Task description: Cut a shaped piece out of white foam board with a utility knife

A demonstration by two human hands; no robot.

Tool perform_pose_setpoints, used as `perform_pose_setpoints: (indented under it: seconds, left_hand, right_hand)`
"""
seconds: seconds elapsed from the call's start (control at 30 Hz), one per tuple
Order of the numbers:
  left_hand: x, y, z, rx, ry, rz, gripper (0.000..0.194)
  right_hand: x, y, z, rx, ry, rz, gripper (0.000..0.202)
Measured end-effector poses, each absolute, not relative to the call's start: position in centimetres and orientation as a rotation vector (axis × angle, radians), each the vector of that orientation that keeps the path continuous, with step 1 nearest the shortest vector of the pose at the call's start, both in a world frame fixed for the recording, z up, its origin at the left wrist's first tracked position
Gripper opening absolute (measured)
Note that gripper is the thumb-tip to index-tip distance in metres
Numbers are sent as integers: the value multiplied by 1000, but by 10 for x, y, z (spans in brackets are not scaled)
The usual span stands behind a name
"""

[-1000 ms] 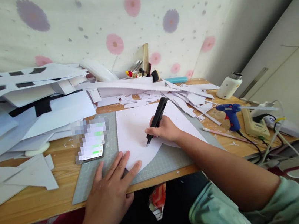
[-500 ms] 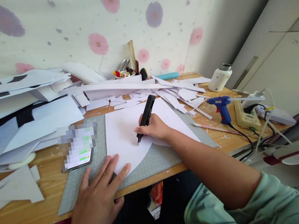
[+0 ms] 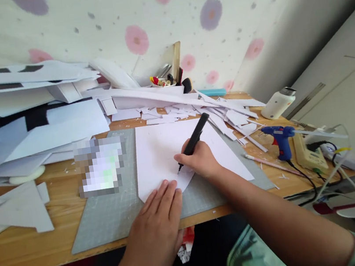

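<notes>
My right hand (image 3: pixel 202 159) is closed round a black utility knife (image 3: pixel 197 134), tilted with its thin tip down on a white sheet (image 3: pixel 155 154). The sheet lies on a grey cutting mat (image 3: pixel 107 221), and its lower edge has a notch partly covered by my right hand. My left hand (image 3: pixel 157 218) rests flat, fingers close together, its fingertips on the sheet's lower left edge near the knife tip. A phone with a blurred screen (image 3: pixel 103 168) lies left of the sheet, on the mat's edge.
White board pieces (image 3: pixel 60 128) are stacked on the left, with offcuts (image 3: pixel 225 121) behind the mat. On the right are a blue glue gun (image 3: pixel 281 137), a power strip (image 3: pixel 309 155) with cables and a white bottle (image 3: pixel 278 103). A tool holder (image 3: pixel 165 82) stands at the back.
My left hand has moved right along the sheet's lower edge, its fingers closer together. The knife tip sits at another spot, nearer the notch. The view has shifted.
</notes>
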State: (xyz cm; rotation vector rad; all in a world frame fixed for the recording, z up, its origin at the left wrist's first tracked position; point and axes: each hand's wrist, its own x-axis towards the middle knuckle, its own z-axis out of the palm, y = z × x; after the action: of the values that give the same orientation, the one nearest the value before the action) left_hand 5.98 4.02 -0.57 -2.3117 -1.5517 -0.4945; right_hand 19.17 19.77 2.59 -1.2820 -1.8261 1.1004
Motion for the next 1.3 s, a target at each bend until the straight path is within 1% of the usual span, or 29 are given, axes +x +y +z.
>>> perform_pose_setpoints:
  seconds: [0.13, 0.27, 0.4, 0.57, 0.9, 1.3]
  left_hand:
    - [57, 43, -10, -2258, -1460, -565, 41]
    - [50, 43, -12, -2244, -1383, -645, 42]
    - [45, 46, -14, -2261, -1375, -651, 42]
    - [39, 52, -15, -2257, -1197, -615, 42]
    - [41, 56, -11, -2271, -1134, -572, 41]
    - [41, 45, -12, -2280, -1215, -545, 44]
  right_hand:
    - [190, 199, 23, -1234, -1771, 1119, 17]
    - [189, 200, 21, -1234, -1752, 1100, 16]
    - [187, 202, 23, -1240, -1752, 1156, 18]
    - [187, 206, 23, -1248, -1724, 1158, 18]
    - [189, 214, 23, -1220, -1733, 1170, 19]
    - [188, 216, 15, -1154, -1709, 1157, 21]
